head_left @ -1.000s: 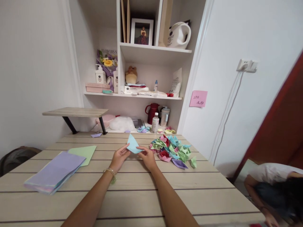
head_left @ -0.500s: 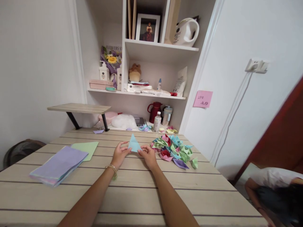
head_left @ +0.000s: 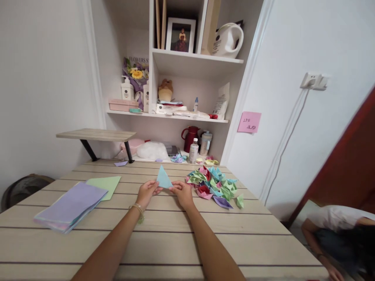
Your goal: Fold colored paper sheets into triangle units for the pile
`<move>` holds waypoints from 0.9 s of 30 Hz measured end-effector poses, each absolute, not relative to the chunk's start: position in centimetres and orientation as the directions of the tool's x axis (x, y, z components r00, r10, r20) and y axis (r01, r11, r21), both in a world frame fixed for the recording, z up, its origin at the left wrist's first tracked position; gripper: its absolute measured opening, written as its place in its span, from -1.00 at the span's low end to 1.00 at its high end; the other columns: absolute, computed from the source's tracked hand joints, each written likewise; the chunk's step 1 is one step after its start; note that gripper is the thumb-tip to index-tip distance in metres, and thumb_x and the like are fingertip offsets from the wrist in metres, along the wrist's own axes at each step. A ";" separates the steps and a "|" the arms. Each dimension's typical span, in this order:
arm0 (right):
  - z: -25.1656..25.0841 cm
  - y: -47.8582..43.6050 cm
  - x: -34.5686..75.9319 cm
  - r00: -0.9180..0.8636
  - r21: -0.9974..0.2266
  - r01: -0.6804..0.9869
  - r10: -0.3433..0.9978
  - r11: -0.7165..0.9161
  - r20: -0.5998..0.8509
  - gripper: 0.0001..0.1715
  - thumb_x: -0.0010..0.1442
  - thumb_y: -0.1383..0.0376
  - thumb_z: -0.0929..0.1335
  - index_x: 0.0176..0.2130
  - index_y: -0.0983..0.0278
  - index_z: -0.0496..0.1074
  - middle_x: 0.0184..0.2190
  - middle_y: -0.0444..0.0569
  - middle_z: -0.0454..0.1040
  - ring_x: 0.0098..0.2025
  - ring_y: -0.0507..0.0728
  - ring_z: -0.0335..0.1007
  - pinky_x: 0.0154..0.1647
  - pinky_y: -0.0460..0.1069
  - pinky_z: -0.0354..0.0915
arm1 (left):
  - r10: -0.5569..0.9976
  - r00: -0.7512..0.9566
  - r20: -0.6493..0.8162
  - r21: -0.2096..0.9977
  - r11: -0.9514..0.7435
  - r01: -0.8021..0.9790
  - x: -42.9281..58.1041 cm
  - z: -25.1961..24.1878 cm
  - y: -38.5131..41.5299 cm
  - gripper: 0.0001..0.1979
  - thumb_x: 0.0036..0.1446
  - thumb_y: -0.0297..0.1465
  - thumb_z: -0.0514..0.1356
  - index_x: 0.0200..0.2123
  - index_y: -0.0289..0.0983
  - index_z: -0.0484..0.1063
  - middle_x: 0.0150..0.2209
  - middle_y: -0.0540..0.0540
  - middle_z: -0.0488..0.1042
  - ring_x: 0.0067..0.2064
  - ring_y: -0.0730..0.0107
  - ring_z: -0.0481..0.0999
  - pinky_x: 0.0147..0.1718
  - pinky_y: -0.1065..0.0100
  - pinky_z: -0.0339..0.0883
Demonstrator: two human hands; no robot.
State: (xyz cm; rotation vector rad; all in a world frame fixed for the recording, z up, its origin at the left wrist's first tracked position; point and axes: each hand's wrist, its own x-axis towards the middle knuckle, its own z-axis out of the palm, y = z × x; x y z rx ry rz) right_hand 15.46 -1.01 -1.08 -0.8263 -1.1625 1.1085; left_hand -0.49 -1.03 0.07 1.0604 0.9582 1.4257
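Compared with one second ago, the blue paper [head_left: 163,179] is now turned a little between the hands, and it shows as a plainer triangle with its point up. The left hand [head_left: 147,194] pinches its lower left corner with thumb and fingers, and the right hand [head_left: 183,194] pinches its lower right corner. So the two hands are near each other but not touching, and the paper is between them, above the table [head_left: 164,238]. On the left wrist there is a bracelet [head_left: 138,210].

Just beyond the right hand lies a pile of folded papers [head_left: 213,182] in green, pink, red and blue. At its near edge lie a purple folded paper [head_left: 223,201] and a green folded paper [head_left: 240,201]. Well apart on the left side, a stack of sheets [head_left: 72,205], purple on top, partly covers a green sheet [head_left: 107,185].

Behind the table stand a bottle [head_left: 193,151] and a red jug [head_left: 191,138]. A pink note [head_left: 249,122] is on the wall. At the lower right, another person [head_left: 334,222] bends down.
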 end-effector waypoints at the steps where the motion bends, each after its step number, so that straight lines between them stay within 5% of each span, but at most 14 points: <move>1: -1.0 -1.1 15.4 0.010 -0.933 -0.241 0.963 0.265 0.271 -0.59 -0.33 0.20 0.49 -0.41 0.35 0.43 -0.59 -0.07 0.48 -0.54 0.09 0.39 -0.44 0.00 0.32 | 0.993 -0.040 0.110 0.953 -0.117 -0.280 -0.5 0.1 -1.0 -0.71 -0.20 -0.32 0.30 -0.41 -0.38 0.38 -0.51 -0.16 0.52 -0.46 0.36 0.53 -0.42 0.40 0.39; 16: -0.7 -1.4 15.3 -0.099 -0.953 -0.232 0.969 0.198 0.225 -0.54 -0.16 0.02 0.40 -0.39 0.35 0.44 -0.57 -0.06 0.45 -0.60 0.01 0.32 -0.70 -0.16 0.15 | 0.987 0.068 0.145 0.952 -0.120 -0.281 -0.5 0.1 -0.7 -0.63 -0.24 -0.21 0.28 -0.39 -0.36 0.39 -0.59 -0.03 0.44 -0.56 0.47 0.42 -0.47 0.39 0.34; 27: -0.2 -1.7 15.2 -0.130 -0.947 -0.245 0.961 0.208 0.244 -0.57 -0.17 0.01 0.40 -0.47 0.34 0.42 -0.61 -0.10 0.42 -0.63 -0.02 0.30 -0.68 -0.17 0.15 | 0.980 0.107 0.166 0.960 -0.136 -0.246 -0.3 0.4 -1.0 -0.66 -0.22 -0.22 0.27 -0.41 -0.35 0.39 -0.60 -0.02 0.44 -0.55 0.47 0.42 -0.47 0.42 0.34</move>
